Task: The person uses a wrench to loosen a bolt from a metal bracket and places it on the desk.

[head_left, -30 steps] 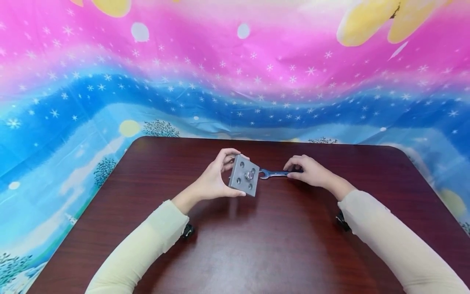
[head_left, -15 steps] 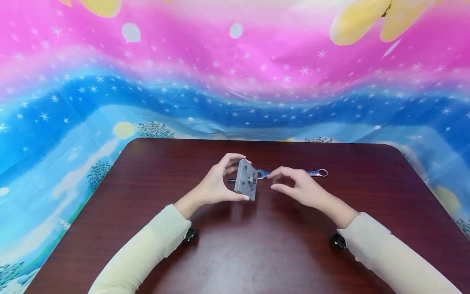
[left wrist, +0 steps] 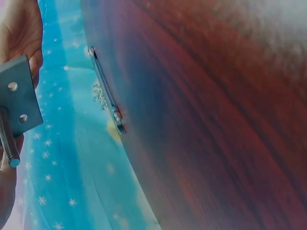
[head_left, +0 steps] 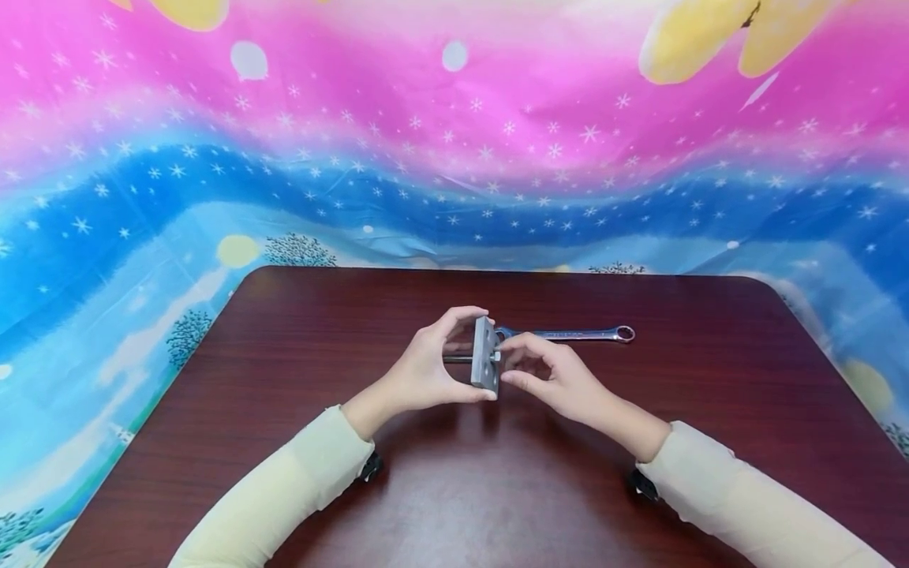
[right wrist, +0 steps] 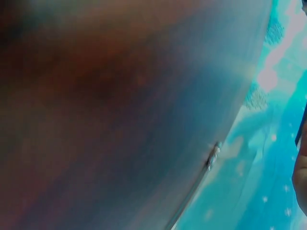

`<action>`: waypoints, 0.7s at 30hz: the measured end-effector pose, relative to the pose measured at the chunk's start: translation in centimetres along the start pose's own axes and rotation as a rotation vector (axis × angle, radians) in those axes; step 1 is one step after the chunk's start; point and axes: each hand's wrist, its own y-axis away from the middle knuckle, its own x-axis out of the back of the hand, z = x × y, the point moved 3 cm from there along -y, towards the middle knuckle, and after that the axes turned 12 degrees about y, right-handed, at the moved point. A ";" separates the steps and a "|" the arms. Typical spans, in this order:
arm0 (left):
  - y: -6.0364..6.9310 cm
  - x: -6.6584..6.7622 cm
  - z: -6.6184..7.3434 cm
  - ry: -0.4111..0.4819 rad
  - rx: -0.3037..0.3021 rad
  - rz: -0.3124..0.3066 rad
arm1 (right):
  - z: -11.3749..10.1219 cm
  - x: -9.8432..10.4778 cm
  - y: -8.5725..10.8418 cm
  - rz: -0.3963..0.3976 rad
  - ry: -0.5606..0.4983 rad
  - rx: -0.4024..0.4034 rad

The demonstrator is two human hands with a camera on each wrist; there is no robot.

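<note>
My left hand (head_left: pixel 424 364) holds a square grey metal plate (head_left: pixel 481 339) by opposite edges, fingers above and thumb below. Through the plate runs a bolt (left wrist: pixel 8 143), its threaded end pointing back toward the left palm. On the other face, the bolt head (head_left: pixel 495 357) sticks out toward my right hand (head_left: pixel 568 380). Thumb and forefinger of that hand are spread around the bolt head; whether a fingertip touches it I cannot tell. A combination wrench (head_left: pixel 575 335) lies on the table behind the right hand, its open end partly hidden by the plate and fingers.
The dark red-brown table (head_left: pixel 319 315) has rounded far corners. Behind it hangs a pink and blue printed cloth (head_left: pixel 398 181). A black device (head_left: pixel 642 483) shows under the right cuff, and another (head_left: pixel 371 465) under the left.
The right hand has let go of the wrench and moved left to the bolt head. The left hand has turned the plate edge-on and shifted slightly right and nearer.
</note>
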 end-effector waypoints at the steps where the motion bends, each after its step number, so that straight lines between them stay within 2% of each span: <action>1: 0.1 -0.1 0.1 -0.006 -0.004 0.001 | -0.1 -0.1 0.0 0.013 -0.009 -0.003; 10: 0.7 -0.7 0.7 -0.069 0.014 0.003 | -0.7 -1.0 0.2 0.116 -0.131 -0.043; 14: 0.8 -0.8 0.9 -0.075 0.006 0.002 | -0.9 -1.2 0.3 0.147 -0.154 -0.062; 21: 0.7 -0.6 1.0 -0.128 0.001 0.021 | -1.3 -1.3 0.3 0.171 -0.122 0.011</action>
